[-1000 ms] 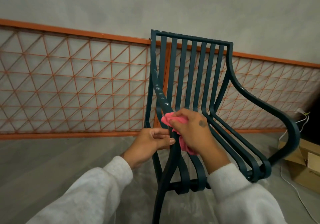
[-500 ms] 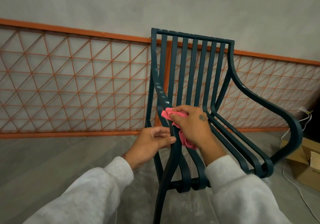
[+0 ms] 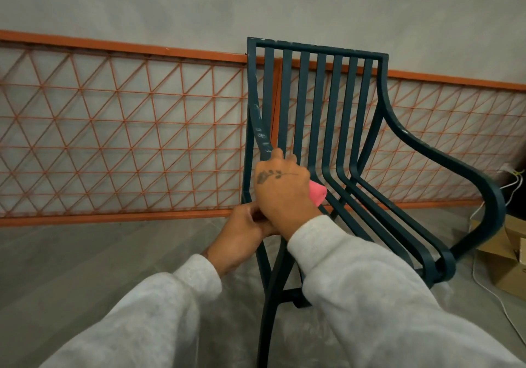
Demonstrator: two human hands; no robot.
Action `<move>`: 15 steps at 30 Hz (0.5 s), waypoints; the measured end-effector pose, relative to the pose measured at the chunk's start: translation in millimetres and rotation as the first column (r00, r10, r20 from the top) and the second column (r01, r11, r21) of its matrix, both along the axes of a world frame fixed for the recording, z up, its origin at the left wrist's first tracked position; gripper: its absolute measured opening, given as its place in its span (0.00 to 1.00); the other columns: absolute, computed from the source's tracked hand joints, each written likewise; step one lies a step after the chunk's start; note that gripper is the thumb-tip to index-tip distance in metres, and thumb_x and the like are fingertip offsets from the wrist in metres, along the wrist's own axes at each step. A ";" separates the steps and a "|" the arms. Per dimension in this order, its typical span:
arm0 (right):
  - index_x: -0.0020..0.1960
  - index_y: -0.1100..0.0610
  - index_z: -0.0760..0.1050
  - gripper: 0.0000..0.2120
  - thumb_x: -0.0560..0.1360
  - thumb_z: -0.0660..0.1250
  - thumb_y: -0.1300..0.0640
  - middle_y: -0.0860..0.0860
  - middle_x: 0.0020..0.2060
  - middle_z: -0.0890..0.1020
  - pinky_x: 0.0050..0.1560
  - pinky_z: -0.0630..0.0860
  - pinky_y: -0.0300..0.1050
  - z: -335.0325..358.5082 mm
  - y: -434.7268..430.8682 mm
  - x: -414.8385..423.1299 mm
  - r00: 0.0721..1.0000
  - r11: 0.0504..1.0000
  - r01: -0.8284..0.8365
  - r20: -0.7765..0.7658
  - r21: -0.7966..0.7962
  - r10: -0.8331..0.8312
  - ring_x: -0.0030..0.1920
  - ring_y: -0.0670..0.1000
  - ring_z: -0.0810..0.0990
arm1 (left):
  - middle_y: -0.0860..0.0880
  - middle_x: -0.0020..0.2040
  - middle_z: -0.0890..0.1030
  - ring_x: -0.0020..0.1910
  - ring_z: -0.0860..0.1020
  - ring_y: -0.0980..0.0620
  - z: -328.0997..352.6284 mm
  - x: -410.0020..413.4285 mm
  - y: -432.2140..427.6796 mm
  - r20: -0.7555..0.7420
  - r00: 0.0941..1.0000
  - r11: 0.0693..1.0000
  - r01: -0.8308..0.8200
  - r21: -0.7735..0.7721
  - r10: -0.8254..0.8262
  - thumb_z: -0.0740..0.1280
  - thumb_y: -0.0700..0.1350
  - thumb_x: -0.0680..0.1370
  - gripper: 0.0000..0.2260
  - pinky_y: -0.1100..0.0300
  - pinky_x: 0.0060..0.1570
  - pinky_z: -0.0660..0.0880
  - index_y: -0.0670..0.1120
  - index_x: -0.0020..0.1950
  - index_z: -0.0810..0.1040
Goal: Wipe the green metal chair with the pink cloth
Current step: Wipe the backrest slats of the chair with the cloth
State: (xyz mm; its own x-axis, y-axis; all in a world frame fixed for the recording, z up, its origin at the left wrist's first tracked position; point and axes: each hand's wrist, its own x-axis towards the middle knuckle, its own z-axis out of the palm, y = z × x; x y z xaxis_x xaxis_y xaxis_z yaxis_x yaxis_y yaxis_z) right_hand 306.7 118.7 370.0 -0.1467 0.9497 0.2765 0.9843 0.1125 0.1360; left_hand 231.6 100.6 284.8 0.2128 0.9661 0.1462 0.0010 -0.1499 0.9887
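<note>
Before the orange lattice panel, the green chair stands upright. Right hand is curled round the pink cloth, pressing it against the lower back slats. Left hand, partly hidden, grips the near armrest.

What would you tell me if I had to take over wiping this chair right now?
Left grip, a bare hand, holds the dark green metal slatted chair by its near armrest rail.
Right grip holds the crumpled pink cloth against that rail, beside the seat slats.
Done: cannot tell how much.
Left: whitish marks just above the cloth hand, then probably the slats and far armrest.
</note>
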 end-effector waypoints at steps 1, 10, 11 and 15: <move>0.66 0.59 0.75 0.16 0.79 0.65 0.56 0.58 0.62 0.71 0.55 0.76 0.55 -1.5 -2.7 -0.2 1.000 1.000 0.010 0.000 -0.002 -0.010 0.63 0.59 0.72 | 0.57 0.35 0.85 0.38 0.82 0.61 0.5 0.0 -0.1 -0.007 1.000 1.000 -0.002 0.000 0.002 0.71 0.32 0.73 0.10 0.69 0.39 0.77 0.47 0.41 0.80; 0.58 0.48 0.81 0.09 0.79 0.68 0.51 0.55 0.57 0.76 0.46 0.74 0.49 -4.0 -19.6 29.6 0.952 0.997 0.064 -0.295 -0.052 -0.077 0.57 0.58 0.78 | 0.37 0.53 0.83 0.53 0.82 0.45 -6.9 2.6 0.8 0.107 0.994 0.998 -0.023 -0.050 0.028 0.72 0.35 0.73 0.13 0.63 0.48 0.80 0.37 0.57 0.80; 0.58 0.48 0.81 0.09 0.78 0.68 0.50 0.55 0.57 0.77 0.46 0.74 0.49 -4.1 -14.0 27.9 0.947 0.997 0.061 -0.312 -0.056 -0.075 0.56 0.58 0.79 | 0.38 0.53 0.83 0.53 0.82 0.46 -6.6 1.9 0.7 0.115 0.993 0.998 -0.019 -0.054 0.025 0.72 0.35 0.73 0.12 0.63 0.48 0.80 0.38 0.56 0.80; 0.53 0.47 0.83 0.10 0.74 0.74 0.46 0.51 0.52 0.82 0.50 0.80 0.49 -1.6 16.6 39.1 0.788 0.988 0.023 -0.605 -0.154 -0.113 0.51 0.54 0.82 | 0.42 0.51 0.84 0.51 0.83 0.51 -5.4 1.7 -0.5 0.107 0.994 0.997 -0.021 -0.073 0.029 0.73 0.38 0.73 0.11 0.63 0.49 0.79 0.43 0.55 0.81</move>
